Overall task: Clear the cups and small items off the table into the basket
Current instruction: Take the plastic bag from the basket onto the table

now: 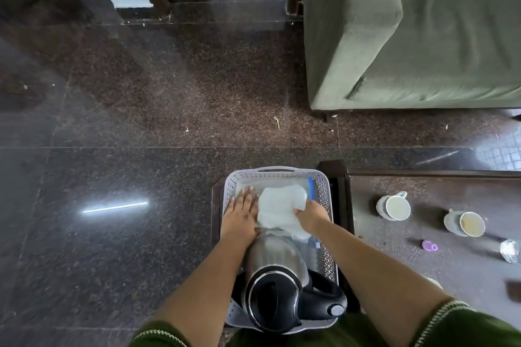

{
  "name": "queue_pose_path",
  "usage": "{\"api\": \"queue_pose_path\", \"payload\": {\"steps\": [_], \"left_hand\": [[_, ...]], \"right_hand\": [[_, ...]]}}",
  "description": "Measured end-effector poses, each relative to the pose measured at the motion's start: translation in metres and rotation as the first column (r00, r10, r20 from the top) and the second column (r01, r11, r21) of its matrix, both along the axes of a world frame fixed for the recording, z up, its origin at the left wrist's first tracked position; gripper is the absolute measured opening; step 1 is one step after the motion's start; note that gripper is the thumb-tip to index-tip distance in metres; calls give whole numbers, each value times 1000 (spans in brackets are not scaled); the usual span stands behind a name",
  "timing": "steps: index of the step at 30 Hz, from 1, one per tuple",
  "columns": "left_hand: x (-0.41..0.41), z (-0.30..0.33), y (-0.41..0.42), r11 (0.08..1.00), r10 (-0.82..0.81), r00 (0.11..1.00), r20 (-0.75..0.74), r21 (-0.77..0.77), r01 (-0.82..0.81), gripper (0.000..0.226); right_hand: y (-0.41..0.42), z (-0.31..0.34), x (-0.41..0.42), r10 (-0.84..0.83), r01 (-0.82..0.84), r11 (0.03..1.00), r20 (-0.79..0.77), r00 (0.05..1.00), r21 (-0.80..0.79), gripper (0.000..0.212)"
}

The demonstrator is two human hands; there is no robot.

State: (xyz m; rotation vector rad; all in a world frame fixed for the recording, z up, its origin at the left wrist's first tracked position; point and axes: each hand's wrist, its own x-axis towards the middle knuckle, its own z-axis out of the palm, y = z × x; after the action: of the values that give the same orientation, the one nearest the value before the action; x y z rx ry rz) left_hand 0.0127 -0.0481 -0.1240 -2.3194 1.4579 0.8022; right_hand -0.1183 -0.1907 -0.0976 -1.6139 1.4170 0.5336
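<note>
Your left hand (242,211) is lying flat, fingers spread, in the perforated grey plastic basket (327,189); at its 3 o'clock your right hand (308,213) is pinching the soft, crumpled white cloth (277,210). At 6 o'clock the tall, smooth steel kettle (277,276) is crowding you, so an elbow nudge could tip it. Further right, two glazed cups (393,207) are waiting on the speckled surface (408,262).
</note>
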Motion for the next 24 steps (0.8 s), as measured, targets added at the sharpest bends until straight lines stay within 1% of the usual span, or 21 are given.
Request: {"api": "queue_pose_path", "payload": {"steps": [3, 5, 7, 8, 9, 10, 11, 12, 13, 14, 15, 16, 17, 18, 19, 21, 22, 23, 24], "left_hand": [[5, -1, -1, 999, -35, 999, -16, 28, 35, 88], [9, 3, -3, 999, -24, 998, -51, 21, 25, 82], [10, 8, -8, 998, 68, 990, -127, -5, -69, 62], [10, 14, -13, 979, 193, 959, -208, -26, -202, 48], [10, 19, -20, 916, 368, 875, -316, -37, -399, 39], [11, 25, -28, 793, 537, 717, -444, -25, -609, 36], [10, 35, -36, 632, 644, 505, -574, 28, -775, 36], [8, 46, -44, 490, 675, 296, -676, 110, -865, 38], [6, 58, -50, 385, 669, 115, -735, 210, -899, 39], [4, 73, -56, 310, 634, -49, -772, 312, -898, 37], [3, 87, -61, 282, 597, -157, -786, 390, -877, 38], [1, 100, -67, 308, 569, -189, -800, 421, -853, 44], [-2, 112, -71, 374, 565, -157, -810, 421, -826, 51], [-7, 122, -77, 441, 558, -107, -823, 403, -802, 55], [-14, 133, -82, 508, 548, -51, -835, 380, -773, 51], [-38, 156, -95, 630, 504, 46, -863, 331, -702, 33], [-52, 166, -102, 677, 474, 81, -877, 304, -670, 32], [-68, 177, -109, 709, 439, 94, -893, 280, -648, 35], [-86, 186, -116, 715, 414, 93, -906, 260, -649, 37]], "right_hand": [[-1, -8, 2, -57, 56, 998, -23, 998, -31, 34], [1, -8, 2, -74, 74, 997, -11, 997, -12, 32], [3, -8, 0, -84, 84, 996, 30, 996, -7, 31], [3, -6, -3, -100, 101, 995, 69, 993, -6, 29], [2, -1, -4, -135, 136, 991, 118, 984, -3, 28], [0, 5, -6, -195, 196, 981, 170, 966, 13, 27], [-2, 13, -7, -269, 265, 963, 224, 937, 48, 26], [-6, 21, -10, -344, 331, 939, 268, 900, 95, 28], [-10, 32, -15, -401, 375, 916, 305, 864, 141, 26], [-14, 44, -20, -436, 397, 900, 341, 833, 180, 23], [-19, 57, -27, -456, 404, 890, 380, 805, 212, 19], [-24, 71, -35, -474, 409, 880, 416, 776, 240, 18], [-29, 85, -45, -489, 410, 872, 449, 748, 266, 20], [-34, 99, -55, -494, 405, 869, 476, 728, 284, 22], [-38, 113, -66, -495, 392, 869, 495, 714, 303, 24], [-49, 135, -92, -522, 390, 852, 507, 686, 349, 28], [-54, 145, -107, -551, 409, 834, 504, 665, 371, 31], [-60, 154, -122, -581, 437, 813, 502, 641, 384, 33], [-65, 162, -139, -610, 470, 793, 502, 613, 388, 35]]}}
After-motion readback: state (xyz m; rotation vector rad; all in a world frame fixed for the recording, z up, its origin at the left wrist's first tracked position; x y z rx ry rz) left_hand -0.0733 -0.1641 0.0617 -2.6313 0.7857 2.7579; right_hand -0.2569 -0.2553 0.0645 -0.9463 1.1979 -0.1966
